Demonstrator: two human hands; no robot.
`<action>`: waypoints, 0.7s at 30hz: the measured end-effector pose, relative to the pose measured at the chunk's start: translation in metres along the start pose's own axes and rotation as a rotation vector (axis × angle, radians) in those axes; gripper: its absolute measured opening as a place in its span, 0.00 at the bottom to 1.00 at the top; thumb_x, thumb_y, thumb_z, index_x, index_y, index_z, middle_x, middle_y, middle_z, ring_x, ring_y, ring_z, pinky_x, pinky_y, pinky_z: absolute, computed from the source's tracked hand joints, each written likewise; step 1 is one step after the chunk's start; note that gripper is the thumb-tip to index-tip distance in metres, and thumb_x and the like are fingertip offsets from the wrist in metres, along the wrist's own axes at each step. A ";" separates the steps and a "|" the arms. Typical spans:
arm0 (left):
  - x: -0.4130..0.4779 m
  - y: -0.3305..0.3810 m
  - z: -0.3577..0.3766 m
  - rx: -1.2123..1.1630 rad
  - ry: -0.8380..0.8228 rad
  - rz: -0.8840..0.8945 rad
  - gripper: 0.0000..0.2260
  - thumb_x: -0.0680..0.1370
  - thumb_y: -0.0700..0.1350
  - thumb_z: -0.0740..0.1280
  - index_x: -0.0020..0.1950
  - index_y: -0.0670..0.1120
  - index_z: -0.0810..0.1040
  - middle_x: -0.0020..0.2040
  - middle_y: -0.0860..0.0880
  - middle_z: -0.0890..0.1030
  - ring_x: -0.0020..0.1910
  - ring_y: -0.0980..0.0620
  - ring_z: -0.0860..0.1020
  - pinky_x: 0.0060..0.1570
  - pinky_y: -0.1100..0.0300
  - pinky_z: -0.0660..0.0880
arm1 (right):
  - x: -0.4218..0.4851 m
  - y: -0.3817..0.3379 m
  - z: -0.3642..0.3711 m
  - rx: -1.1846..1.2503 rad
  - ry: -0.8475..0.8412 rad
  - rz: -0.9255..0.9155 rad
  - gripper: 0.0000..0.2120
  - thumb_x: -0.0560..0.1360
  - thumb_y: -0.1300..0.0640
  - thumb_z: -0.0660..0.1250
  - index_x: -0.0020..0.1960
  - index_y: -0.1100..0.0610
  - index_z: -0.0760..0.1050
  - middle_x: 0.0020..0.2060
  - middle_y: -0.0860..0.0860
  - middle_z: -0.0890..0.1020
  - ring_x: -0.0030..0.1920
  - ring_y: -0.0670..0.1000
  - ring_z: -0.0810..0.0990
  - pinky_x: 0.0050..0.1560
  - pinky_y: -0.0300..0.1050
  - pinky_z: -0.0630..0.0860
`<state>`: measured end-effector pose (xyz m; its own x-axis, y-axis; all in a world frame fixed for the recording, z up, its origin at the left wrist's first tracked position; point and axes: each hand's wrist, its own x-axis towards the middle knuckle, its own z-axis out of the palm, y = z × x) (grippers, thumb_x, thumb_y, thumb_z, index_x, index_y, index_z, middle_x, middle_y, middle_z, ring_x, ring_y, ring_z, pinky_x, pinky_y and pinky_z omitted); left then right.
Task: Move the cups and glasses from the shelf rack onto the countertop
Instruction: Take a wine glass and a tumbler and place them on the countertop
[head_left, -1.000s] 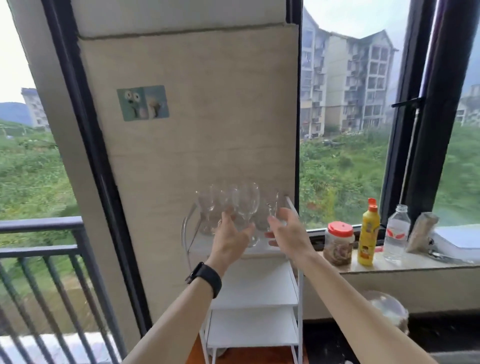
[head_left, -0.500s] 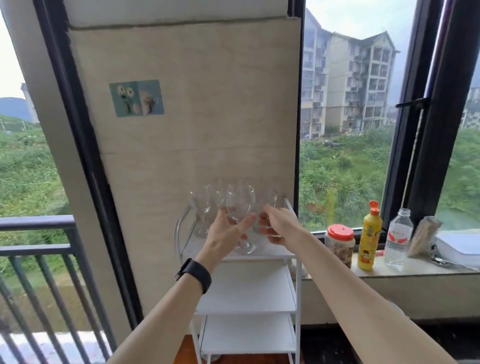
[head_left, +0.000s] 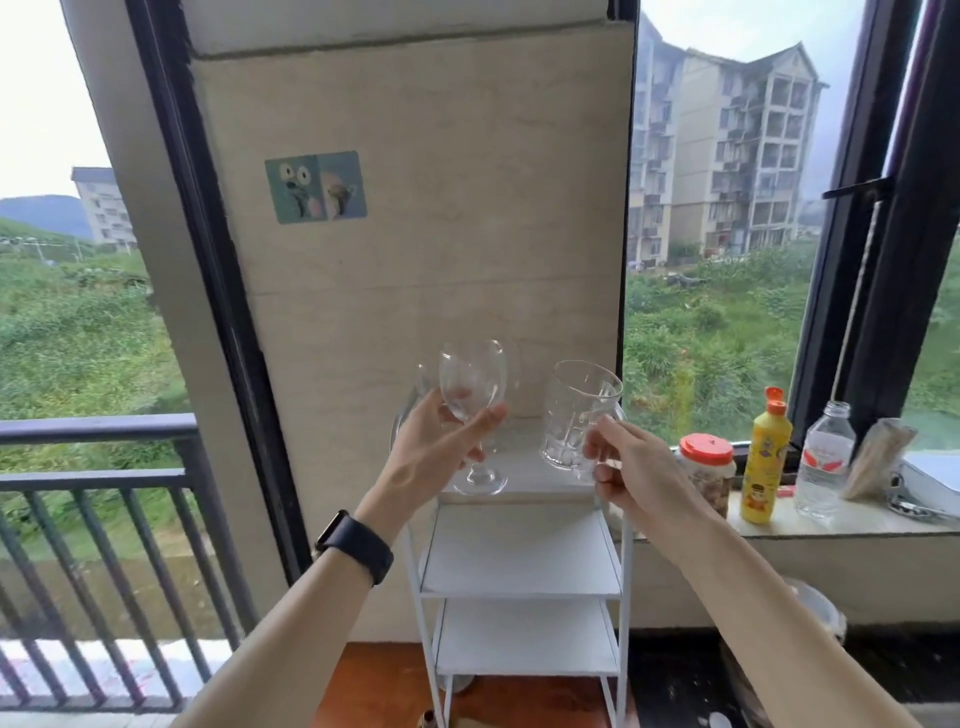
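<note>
The hands are done reaching: fingers of the left hand (head_left: 436, 452) are curling round the clear stemmed wine glass (head_left: 471, 379), and fingers of the right hand (head_left: 634, 467) are pinching the handle of the clear glass mug (head_left: 576, 410). Both are just over the top of the white metal shelf rack (head_left: 519, 551) (next stop, I think, the table (head_left: 857, 522)).

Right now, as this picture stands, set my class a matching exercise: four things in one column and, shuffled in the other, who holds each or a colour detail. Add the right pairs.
Things
1. wine glass
2. mug
3. jar
4. yellow bottle

States
A. gripped by the right hand
B. red-lidded
C. gripped by the left hand
D. orange-capped

Pairs: 1-C, 2-A, 3-B, 4-D
</note>
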<state>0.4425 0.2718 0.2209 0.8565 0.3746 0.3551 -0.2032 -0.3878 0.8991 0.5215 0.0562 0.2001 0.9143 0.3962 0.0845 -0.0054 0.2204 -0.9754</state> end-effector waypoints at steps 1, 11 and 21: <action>-0.004 0.000 -0.001 -0.008 -0.009 0.012 0.31 0.67 0.66 0.75 0.63 0.51 0.75 0.49 0.50 0.84 0.37 0.50 0.86 0.39 0.55 0.81 | -0.011 -0.001 -0.006 0.022 -0.002 -0.018 0.14 0.84 0.52 0.60 0.44 0.58 0.77 0.35 0.50 0.78 0.29 0.46 0.69 0.31 0.41 0.66; -0.051 -0.002 0.088 -0.155 -0.361 0.057 0.29 0.70 0.59 0.76 0.65 0.46 0.75 0.53 0.49 0.84 0.37 0.52 0.85 0.37 0.65 0.79 | -0.125 -0.014 -0.077 -0.042 0.165 -0.065 0.18 0.83 0.51 0.62 0.36 0.53 0.78 0.33 0.50 0.77 0.27 0.45 0.68 0.28 0.40 0.63; -0.152 0.065 0.284 -0.265 -0.741 0.056 0.19 0.69 0.54 0.78 0.57 0.50 0.81 0.45 0.51 0.86 0.35 0.55 0.82 0.33 0.67 0.75 | -0.310 -0.019 -0.233 -0.235 0.721 -0.095 0.19 0.78 0.46 0.62 0.31 0.51 0.76 0.34 0.56 0.74 0.25 0.47 0.66 0.26 0.40 0.63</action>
<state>0.4338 -0.0499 0.1522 0.9159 -0.3342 0.2224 -0.2818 -0.1405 0.9491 0.3329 -0.2784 0.1450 0.9450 -0.3129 0.0949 0.0991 -0.0025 -0.9951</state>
